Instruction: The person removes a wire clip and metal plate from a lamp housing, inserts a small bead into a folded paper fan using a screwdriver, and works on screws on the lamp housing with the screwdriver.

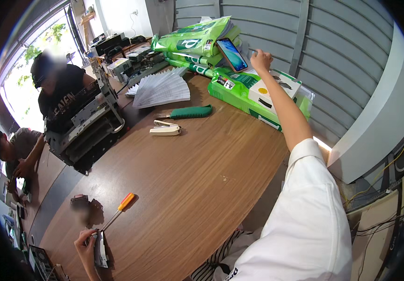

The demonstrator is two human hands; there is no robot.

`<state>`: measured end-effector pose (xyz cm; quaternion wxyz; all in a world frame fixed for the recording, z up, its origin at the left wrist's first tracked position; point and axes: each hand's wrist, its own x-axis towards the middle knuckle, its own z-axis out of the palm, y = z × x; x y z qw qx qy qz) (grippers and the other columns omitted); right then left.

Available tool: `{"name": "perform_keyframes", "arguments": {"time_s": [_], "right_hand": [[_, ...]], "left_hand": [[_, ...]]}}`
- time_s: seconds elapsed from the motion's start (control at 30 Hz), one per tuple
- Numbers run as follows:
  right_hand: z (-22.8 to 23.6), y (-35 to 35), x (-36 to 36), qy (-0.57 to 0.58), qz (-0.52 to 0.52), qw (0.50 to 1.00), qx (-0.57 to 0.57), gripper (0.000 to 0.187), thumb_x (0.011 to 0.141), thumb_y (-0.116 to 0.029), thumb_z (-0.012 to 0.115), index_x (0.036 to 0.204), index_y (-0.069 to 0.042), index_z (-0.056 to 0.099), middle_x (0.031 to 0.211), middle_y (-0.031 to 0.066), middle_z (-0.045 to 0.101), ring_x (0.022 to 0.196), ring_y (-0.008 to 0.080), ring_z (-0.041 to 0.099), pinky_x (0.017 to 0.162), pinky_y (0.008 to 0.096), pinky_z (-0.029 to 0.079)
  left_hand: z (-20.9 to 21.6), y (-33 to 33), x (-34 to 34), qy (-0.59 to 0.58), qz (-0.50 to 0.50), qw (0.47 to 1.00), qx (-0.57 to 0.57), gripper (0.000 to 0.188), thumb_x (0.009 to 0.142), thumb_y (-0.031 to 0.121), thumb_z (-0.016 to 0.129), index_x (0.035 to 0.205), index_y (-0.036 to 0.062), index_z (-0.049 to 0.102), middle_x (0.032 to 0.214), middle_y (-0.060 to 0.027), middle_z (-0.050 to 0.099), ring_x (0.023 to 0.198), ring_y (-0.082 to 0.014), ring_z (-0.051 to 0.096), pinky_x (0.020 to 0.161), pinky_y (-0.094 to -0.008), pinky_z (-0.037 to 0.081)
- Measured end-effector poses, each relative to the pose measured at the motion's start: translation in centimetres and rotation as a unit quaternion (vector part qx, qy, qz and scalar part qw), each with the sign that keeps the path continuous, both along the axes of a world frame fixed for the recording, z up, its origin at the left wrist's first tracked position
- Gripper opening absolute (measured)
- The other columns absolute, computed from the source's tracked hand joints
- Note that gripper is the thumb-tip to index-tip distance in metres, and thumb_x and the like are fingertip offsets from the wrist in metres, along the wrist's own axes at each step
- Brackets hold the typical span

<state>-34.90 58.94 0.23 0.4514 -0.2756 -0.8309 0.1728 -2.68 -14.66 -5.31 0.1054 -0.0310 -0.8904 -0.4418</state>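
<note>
- My right hand (pixel 261 60) is stretched far out across the round wooden table (pixel 197 187), fingers curled in narrow, just beside the smartphone (pixel 232 54); from here I cannot tell whether a fingertip touches the phone's edge or holds anything.
- The smartphone leans tilted, screen lit, against the stack of green paper packs (pixel 197 42) at the far side of the table, its lower end resting by another green pack (pixel 239 91).
- I judge the phone light, stiff and slick, with a glass face that would crack on a fall; its long side edges are the place to grip, since it is only propped.
- A white box (pixel 274 91) lies on the green pack right under my forearm and crowds the reach.
- My left hand (pixel 86 246) is low at the near rim, closed round a small metal part (pixel 101 248) which it pins to the table.
- An orange-handled screwdriver (pixel 120 210) lies just beside that hand, tip toward it.
- Mid-table, well apart from both hands: a white stapler (pixel 165 128), a green-handled tool (pixel 190 112) and a fan of white paper (pixel 160 89).
- To the left stands an opened machine chassis (pixel 82 126); two other people work beyond it.
</note>
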Motion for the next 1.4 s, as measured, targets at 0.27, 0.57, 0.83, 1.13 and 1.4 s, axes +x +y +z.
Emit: {"name": "perform_keyframes", "arguments": {"time_s": [0.27,0.57,0.83,1.13,1.4], "right_hand": [[-0.1,0.5,-0.2,-0.029,0.03,0.999,0.017,0.039,0.08,-0.031,0.055,0.113,-0.01,0.058,0.114,0.0227,0.046,0.107,0.0392,0.042,0.088,0.0469,0.042],[4.2,-7.4,3.2,0.241,0.251,0.916,0.201,0.019,0.075,-0.005,0.053,0.093,-0.006,0.059,0.095,0.0142,0.054,0.096,0.0311,0.049,0.086,0.0404,0.039],[1.7,-30.9,12.0,0.001,0.71,0.682,0.175,0.019,0.079,-0.013,0.062,0.095,-0.003,0.061,0.093,0.0102,0.057,0.094,0.0258,0.054,0.083,0.0342,0.042],[-4.3,-39.4,18.9,-0.118,0.797,0.578,0.128,0.031,0.078,-0.019,0.066,0.103,-0.002,0.057,0.104,0.0158,0.051,0.099,0.0294,0.051,0.085,0.037,0.043],[-4.9,-39.1,18.4,-0.224,0.758,0.591,-0.16,0.018,0.09,-0.017,0.055,0.086,0.0,0.061,0.084,0.0051,0.054,0.077,0.0133,0.049,0.069,0.0275,0.041]], "left_hand": [[-0.1,0.6,-0.3,0.012,-0.001,1.0,0.01,0.019,0.072,-0.01,0.058,0.088,-0.0043,0.065,0.084,-0.0098,0.063,0.083,-0.0165,0.057,0.077,-0.0267,0.042],[0.4,0.6,-0.1,0.02,-0.008,1.0,0.008,0.017,0.072,-0.009,0.059,0.087,-0.0041,0.065,0.085,-0.0104,0.064,0.084,-0.0171,0.058,0.078,-0.0266,0.042],[0.5,1.1,0.3,0.022,0.001,1.0,0.011,0.02,0.072,-0.01,0.058,0.09,-0.0033,0.066,0.087,-0.0112,0.065,0.084,-0.0171,0.058,0.078,-0.0264,0.043],[1.1,1.3,-0.3,0.078,0.005,0.997,0.003,0.021,0.074,-0.002,0.064,0.094,0.0046,0.069,0.092,-0.008,0.068,0.086,-0.0157,0.06,0.074,-0.0272,0.049],[1.7,-0.1,1.1,0.074,0.041,0.995,0.043,0.017,0.077,0.007,0.066,0.093,0.0056,0.071,0.093,-0.0065,0.068,0.088,-0.0138,0.059,0.079,-0.0283,0.047]]}}
